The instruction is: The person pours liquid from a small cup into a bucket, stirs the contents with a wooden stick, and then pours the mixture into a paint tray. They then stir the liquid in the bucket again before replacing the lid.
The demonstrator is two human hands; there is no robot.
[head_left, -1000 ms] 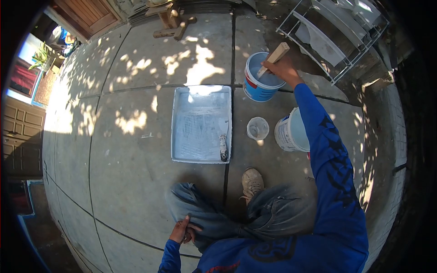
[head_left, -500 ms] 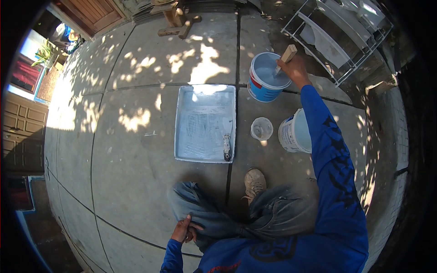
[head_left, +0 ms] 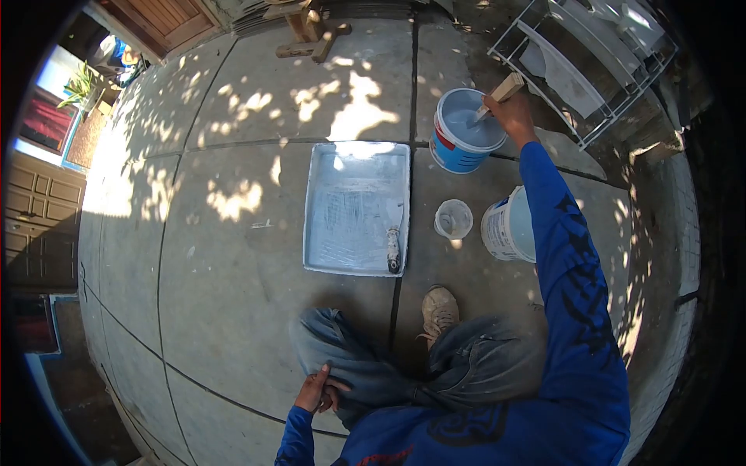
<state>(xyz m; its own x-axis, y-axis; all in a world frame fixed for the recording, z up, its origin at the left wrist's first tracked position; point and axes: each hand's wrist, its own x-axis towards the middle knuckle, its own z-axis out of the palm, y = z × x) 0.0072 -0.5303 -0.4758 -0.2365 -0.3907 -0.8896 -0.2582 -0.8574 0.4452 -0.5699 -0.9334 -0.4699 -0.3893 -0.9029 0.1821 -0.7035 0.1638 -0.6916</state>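
Note:
My right hand (head_left: 514, 118) grips a wooden stick (head_left: 507, 87) that leans down into a blue and white paint bucket (head_left: 458, 161). The stick's lower part is pale with paint and its tip reaches the light blue-grey paint (head_left: 460, 116). Against my left thigh rests my left hand (head_left: 317, 390), fingers a little apart and holding nothing. A paint tray (head_left: 342, 186) coated in pale paint lies left of the bucket. Inside the tray's right side is a paint-smeared scraper (head_left: 393, 250) with a dark handle end.
A small clear cup (head_left: 453, 220) and a white bucket (head_left: 501, 231) of pale liquid stand closer to me, the bucket partly behind my sleeve. At the upper right is a white metal rack (head_left: 579, 144). A wooden stand (head_left: 312, 43) sits at the back on the concrete floor (head_left: 233, 311).
The stick has turned in the bucket and now leans more to the right, my right hand moving with it. The whole view has shifted slightly. My left hand stays on my thigh.

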